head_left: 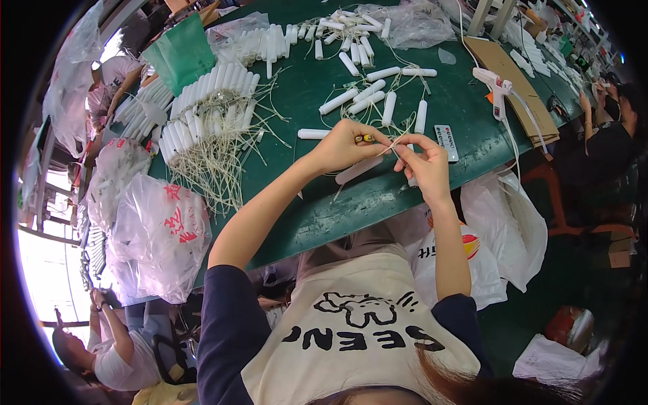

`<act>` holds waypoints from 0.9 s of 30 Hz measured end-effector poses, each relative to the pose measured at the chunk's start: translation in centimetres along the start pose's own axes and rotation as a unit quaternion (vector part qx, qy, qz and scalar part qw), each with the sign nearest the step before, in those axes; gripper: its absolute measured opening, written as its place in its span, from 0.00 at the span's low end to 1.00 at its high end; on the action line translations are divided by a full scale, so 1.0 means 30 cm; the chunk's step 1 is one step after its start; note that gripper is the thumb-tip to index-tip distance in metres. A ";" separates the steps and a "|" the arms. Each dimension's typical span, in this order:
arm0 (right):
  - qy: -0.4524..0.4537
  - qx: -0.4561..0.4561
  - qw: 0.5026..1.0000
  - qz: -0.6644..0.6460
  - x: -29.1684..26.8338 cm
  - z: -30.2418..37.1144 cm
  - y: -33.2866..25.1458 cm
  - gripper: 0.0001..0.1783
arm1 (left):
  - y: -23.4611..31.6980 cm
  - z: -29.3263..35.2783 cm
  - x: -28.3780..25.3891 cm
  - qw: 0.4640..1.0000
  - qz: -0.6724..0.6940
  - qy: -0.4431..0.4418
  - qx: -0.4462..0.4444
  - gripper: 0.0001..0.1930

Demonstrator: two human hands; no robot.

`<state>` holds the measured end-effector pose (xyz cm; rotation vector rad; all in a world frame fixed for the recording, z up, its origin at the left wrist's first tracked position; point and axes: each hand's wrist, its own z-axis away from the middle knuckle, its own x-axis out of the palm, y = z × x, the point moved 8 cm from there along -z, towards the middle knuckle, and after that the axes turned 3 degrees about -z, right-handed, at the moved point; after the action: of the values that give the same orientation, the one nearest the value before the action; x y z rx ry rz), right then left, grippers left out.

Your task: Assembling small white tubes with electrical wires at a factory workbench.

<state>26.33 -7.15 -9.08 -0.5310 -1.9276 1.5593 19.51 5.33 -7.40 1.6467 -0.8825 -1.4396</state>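
Over the green work table (290, 223) my two hands meet fingertip to fingertip. My left hand (341, 145) is closed, pinching a thin pale cord (403, 128). A short yellow-and-dark tool end (365, 138) pokes out of the same hand; its kind is hidden by the fingers. My right hand (428, 165) pinches the cord too, thumb against forefinger. Just below my left hand lies a white cylinder (359, 170), and the top of another (412, 179) shows beside my right fingers. More white cylinders (370, 94) with cords lie scattered beyond the hands.
Rows of white cylinders with tangled cords (209, 128) fill the table's left. A glue gun (498, 91) rests on cardboard (516, 88) at right, near a grey-white card (446, 142). Plastic bags (162, 236) hang at the left edge. Co-workers (125, 344) sit on both sides.
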 end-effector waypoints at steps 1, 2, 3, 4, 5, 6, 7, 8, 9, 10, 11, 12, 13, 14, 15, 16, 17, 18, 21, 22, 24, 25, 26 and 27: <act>0.004 -0.001 1.000 0.002 -0.002 -0.001 0.001 0.05 | 0.003 0.002 -0.004 1.000 -0.007 0.007 0.004 0.08; 0.004 -0.001 1.000 0.002 -0.002 -0.001 0.001 0.05 | 0.002 0.003 -0.005 1.000 -0.007 0.007 0.004 0.08; 0.001 0.000 1.000 0.012 -0.003 -0.001 0.001 0.05 | 0.007 0.004 -0.010 1.000 -0.020 0.013 0.016 0.08; -0.002 0.002 1.000 0.022 -0.003 -0.002 0.001 0.05 | 0.013 0.005 -0.014 0.999 -0.033 0.018 0.028 0.08; -0.002 0.002 1.000 0.023 -0.003 -0.001 -0.001 0.05 | 0.015 0.006 -0.017 0.999 -0.032 0.018 0.028 0.08; -0.010 0.003 0.999 0.030 0.001 -0.001 -0.004 0.05 | 0.023 0.006 -0.019 0.998 -0.043 0.016 0.034 0.08; -0.019 0.004 0.999 0.037 0.005 -0.001 -0.007 0.05 | 0.030 0.005 -0.021 0.998 -0.055 0.014 0.040 0.08; -0.019 0.003 0.999 0.038 0.005 -0.002 -0.010 0.05 | 0.031 0.003 -0.026 0.998 -0.055 0.015 0.041 0.08; -0.026 0.006 0.999 0.035 0.008 -0.001 -0.013 0.05 | 0.025 -0.001 -0.024 0.998 -0.055 0.000 0.029 0.08; -0.032 0.008 0.999 0.032 0.011 0.001 -0.017 0.05 | 0.020 -0.004 -0.021 0.998 -0.056 -0.014 0.017 0.08; -0.032 0.005 0.999 0.034 0.010 0.000 -0.020 0.05 | 0.022 -0.006 -0.029 0.998 -0.057 -0.013 0.020 0.08; -0.045 0.016 0.999 0.025 0.015 0.001 -0.013 0.05 | 0.023 -0.005 -0.025 0.998 -0.049 -0.031 0.027 0.08; -0.058 0.026 0.998 0.017 0.020 0.001 -0.008 0.05 | 0.024 -0.004 -0.020 0.997 -0.042 -0.048 0.033 0.08; -0.071 0.026 0.997 0.016 0.023 0.000 -0.016 0.05 | 0.022 -0.005 -0.016 0.997 -0.032 -0.058 0.028 0.08; -0.070 0.023 0.997 0.019 0.020 0.000 -0.024 0.05 | 0.026 -0.004 -0.019 0.997 -0.032 -0.057 0.034 0.08; -0.075 0.023 0.997 0.025 0.021 0.000 -0.027 0.05 | 0.037 -0.002 -0.023 0.997 -0.039 -0.053 0.046 0.08; -0.082 0.024 0.996 0.030 0.024 0.000 -0.026 0.06 | 0.043 0.003 -0.027 0.996 -0.046 -0.048 0.057 0.09; -0.086 0.018 0.996 0.027 0.024 -0.003 -0.023 0.07 | 0.036 0.003 -0.029 0.997 -0.045 -0.046 0.048 0.09; -0.078 0.012 0.996 0.034 0.023 -0.002 -0.044 0.07 | 0.026 -0.002 -0.051 0.995 -0.090 -0.011 0.032 0.09; -0.086 0.024 0.996 0.026 0.019 -0.002 -0.037 0.07 | 0.030 -0.004 -0.058 0.995 -0.091 -0.007 0.032 0.09; -0.083 0.022 0.996 0.022 0.009 -0.003 -0.038 0.07 | 0.027 0.001 -0.071 0.986 -0.167 0.007 0.004 0.10; -0.076 0.021 0.997 0.018 0.005 -0.004 -0.037 0.07 | 0.015 0.002 -0.071 0.986 -0.167 0.008 0.002 0.10; -0.077 0.023 0.997 0.018 0.009 -0.004 -0.031 0.07 | 0.015 0.003 -0.081 0.992 -0.120 0.039 0.022 0.09; -0.064 -0.009 0.997 0.042 0.008 -0.007 -0.042 0.07 | 0.016 0.005 -0.094 0.994 -0.071 0.069 0.042 0.09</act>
<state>26.39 -7.13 -7.77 -0.5375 -2.0395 1.6673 18.99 7.55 -5.69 1.8809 -0.7690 -1.3796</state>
